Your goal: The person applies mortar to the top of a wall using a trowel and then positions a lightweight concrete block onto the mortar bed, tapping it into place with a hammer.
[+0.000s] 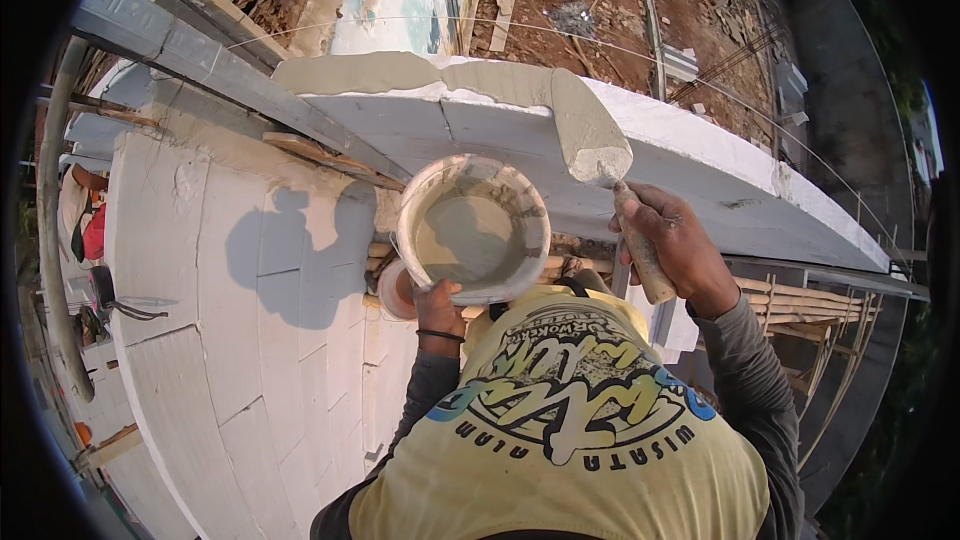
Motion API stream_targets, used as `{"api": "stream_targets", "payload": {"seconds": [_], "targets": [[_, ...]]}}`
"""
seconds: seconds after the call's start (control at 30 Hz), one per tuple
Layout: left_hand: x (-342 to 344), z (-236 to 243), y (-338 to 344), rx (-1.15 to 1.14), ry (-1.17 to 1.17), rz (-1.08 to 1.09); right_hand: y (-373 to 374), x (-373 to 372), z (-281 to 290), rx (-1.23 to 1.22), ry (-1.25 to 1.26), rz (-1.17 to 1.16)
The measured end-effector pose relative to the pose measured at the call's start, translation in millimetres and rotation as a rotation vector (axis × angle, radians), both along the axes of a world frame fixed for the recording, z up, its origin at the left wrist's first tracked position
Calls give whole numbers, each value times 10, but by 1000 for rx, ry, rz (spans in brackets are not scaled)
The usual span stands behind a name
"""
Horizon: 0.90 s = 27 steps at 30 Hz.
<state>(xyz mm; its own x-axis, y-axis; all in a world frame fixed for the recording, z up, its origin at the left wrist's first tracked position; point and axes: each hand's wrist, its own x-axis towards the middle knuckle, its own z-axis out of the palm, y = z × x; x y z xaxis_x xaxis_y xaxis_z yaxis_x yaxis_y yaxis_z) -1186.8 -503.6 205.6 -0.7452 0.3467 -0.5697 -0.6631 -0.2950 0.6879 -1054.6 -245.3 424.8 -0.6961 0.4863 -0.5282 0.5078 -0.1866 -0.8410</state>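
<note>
Below me stands the tall wall of white lightweight blocks (pixel 250 340), its flat top course (pixel 700 165) curving across from left to upper right, with a grey metal straightedge bar (pixel 220 65) lying at an angle over the left end. Along that top runs a thick band of wet grey mortar (pixel 450 75), spread from the left end to where my tool rests. Just beside the wall's edge I hold the round white plastic bucket (pixel 472 228), smeared inside and holding a layer of the same grey mix; my left hand (pixel 438 305) grips its near rim, fingers curled tight over it. My right hand (pixel 675 245) is closed firmly round the mortar-caked handle of the trowel (pixel 598 145), whose loaded blade lies on the block top at the end of the mortar band.
</note>
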Motion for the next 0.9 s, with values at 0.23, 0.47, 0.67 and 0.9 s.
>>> {"api": "stream_targets", "payload": {"seconds": [0.23, 0.47, 0.67, 0.9], "targets": [[16, 158, 89, 8, -34, -31, 147, 479, 26, -14, -38, -68], [270, 200, 205, -33, 60, 26, 308, 718, -64, 371, 42, 407], [733, 187, 368, -216, 230, 83, 542, 127, -1621, 876, 348, 1270], [1052, 385, 421, -109, 59, 243, 627, 279, -999, 559, 121, 1177]]}}
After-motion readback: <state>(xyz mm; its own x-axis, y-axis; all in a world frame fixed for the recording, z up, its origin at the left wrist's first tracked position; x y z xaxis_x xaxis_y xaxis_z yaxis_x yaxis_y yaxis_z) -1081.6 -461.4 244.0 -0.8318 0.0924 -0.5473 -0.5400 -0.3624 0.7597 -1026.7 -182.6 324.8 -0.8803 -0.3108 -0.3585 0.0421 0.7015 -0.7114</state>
